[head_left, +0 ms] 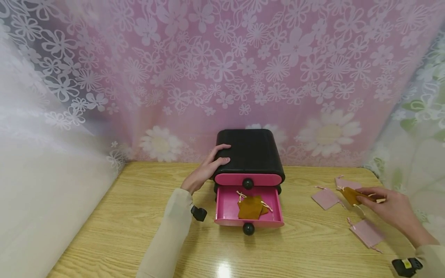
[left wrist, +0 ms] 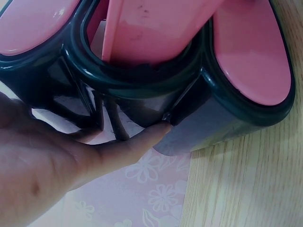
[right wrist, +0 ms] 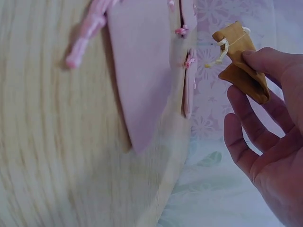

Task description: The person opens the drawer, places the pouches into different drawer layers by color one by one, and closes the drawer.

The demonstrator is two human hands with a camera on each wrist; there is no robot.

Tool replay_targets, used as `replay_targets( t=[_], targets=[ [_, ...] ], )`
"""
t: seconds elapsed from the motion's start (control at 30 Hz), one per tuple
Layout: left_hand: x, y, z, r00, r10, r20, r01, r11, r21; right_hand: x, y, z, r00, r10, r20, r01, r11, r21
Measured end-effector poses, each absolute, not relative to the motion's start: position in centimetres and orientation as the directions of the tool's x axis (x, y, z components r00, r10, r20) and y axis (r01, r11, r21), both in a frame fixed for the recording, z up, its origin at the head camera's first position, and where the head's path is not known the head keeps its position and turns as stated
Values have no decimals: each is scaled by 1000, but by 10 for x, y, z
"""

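A black drawer chest [head_left: 248, 148] with pink fronts stands on the table, its middle drawer [head_left: 224, 204] pulled out. My left hand [head_left: 207, 170] rests against the chest's left side, fingers reaching onto the top; in the left wrist view its thumb [left wrist: 137, 145] lies along the black casing. Inside the drawer lie mustard drawstring pouches [head_left: 250, 207] with cream cords, overlapping. My right hand [head_left: 393, 208] pinches another mustard drawstring pouch [right wrist: 241, 66] between thumb and fingers, and the pouch is folded over. Pink drawstring pouches [head_left: 325, 198] lie around and below this hand.
The wooden table [head_left: 139, 227] backs onto a pink floral curtain [head_left: 208, 88], with pale sheeting at both sides. One pink pouch [head_left: 367, 233] lies nearer the front. Black cameras [head_left: 199, 213] are strapped at both wrists. The chest's lower part is hidden behind the drawer.
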State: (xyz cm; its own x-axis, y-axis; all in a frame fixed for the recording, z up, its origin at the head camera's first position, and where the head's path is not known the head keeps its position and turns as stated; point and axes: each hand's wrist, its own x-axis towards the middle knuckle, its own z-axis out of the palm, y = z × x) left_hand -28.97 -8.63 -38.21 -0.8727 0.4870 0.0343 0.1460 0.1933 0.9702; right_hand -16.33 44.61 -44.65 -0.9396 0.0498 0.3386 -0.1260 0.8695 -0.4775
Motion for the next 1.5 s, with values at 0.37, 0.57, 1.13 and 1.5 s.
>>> replay_targets(
  t=[0.37, 0.57, 1.13, 1.5],
  targets=[
    [-288, -86, -380, -872, 490, 28, 142, 197, 970, -155, 429, -434, -947, 30, 319, -149, 840, -522],
    [-288, -86, -381, -872, 488, 33, 144, 192, 971, -151, 416, -424, -945, -16, 328, -198, 824, -531],
    [-288, -87, -380, -871, 491, 23, 129, 185, 974, -144, 375, -411, -847, -149, 510, -433, 751, -499],
    [-288, -86, -382, -872, 487, 39, 149, 190, 971, -143, 355, -406, -773, -214, 597, -528, 739, -419]
  ],
)
